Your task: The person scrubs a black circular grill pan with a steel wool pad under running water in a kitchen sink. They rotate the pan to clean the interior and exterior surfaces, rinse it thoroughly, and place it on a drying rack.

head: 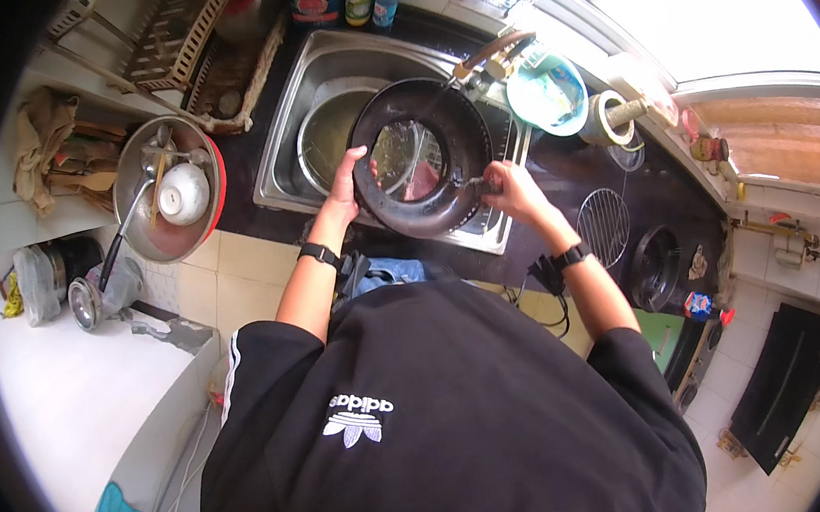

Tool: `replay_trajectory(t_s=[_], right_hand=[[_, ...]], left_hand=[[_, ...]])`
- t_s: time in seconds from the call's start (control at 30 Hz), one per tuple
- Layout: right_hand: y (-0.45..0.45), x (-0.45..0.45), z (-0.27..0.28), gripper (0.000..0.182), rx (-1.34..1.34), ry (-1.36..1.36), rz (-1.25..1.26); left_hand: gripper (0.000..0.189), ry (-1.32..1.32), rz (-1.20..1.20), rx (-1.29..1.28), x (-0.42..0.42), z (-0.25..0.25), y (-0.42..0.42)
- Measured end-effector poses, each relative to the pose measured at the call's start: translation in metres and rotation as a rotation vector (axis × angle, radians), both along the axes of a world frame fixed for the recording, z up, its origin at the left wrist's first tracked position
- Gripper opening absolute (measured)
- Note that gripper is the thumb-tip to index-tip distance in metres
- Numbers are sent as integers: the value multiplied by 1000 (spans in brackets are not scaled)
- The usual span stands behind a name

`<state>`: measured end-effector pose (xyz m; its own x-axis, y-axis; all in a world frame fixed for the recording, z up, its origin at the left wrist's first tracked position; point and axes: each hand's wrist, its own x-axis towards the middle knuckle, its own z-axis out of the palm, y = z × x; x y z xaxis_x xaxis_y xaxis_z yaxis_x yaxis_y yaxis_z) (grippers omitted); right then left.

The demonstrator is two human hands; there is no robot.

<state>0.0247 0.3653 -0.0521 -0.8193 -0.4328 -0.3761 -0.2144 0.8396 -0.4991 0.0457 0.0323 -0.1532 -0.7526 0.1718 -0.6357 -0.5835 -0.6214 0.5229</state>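
A black metal ring (pixel 421 215) with a wide round opening is held tilted over the stainless-steel sink (pixel 279 158). My left hand (pixel 347 185) grips its left rim, thumb on the near face and fingers behind. At the lower right rim, my right hand (pixel 517 193) is closed on a dark, rough wad (pixel 475 187) that looks like a steel-wool scrubber and touches the ring. Behind the ring sits a round metal basin (pixel 321 140) of cloudy water. Something pink (pixel 422 181), perhaps a cloth, shows through the opening. The faucet (pixel 481 59) reaches over the ring's upper edge.
Left of the sink is a metal bowl (pixel 137 230) with a white bowl and utensils. Bottles (pixel 361 0) line the back. To the right stand a turquoise basin (pixel 519 103), a stone mortar (pixel 598 122), a wire rack (pixel 603 230) and another black ring (pixel 642 274).
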Motion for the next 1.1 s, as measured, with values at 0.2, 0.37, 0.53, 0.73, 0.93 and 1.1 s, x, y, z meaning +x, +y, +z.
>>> replay_trajectory(t_s=[0.2,0.37,0.53,0.73,0.93,1.1], right_hand=[[-4,-58,33,33,33,151,187],[8,-111,79,35,162,226,456],[-24,-111,59,34,88,194,442],[-29,-63,-24,36,60,-20,30],[-11,-85,24,40,395,414,157],[-115,-36,13,29,152,470,27]], left_hand=[[44,23,-51,-75,0,-2,6],[45,6,-33,-40,0,-6,4],[53,-95,-23,94,9,-14,-17],[51,-36,-26,112,-31,19,36],[70,173,-108,218,-43,64,33],[69,-20,-91,148,18,38,-47]])
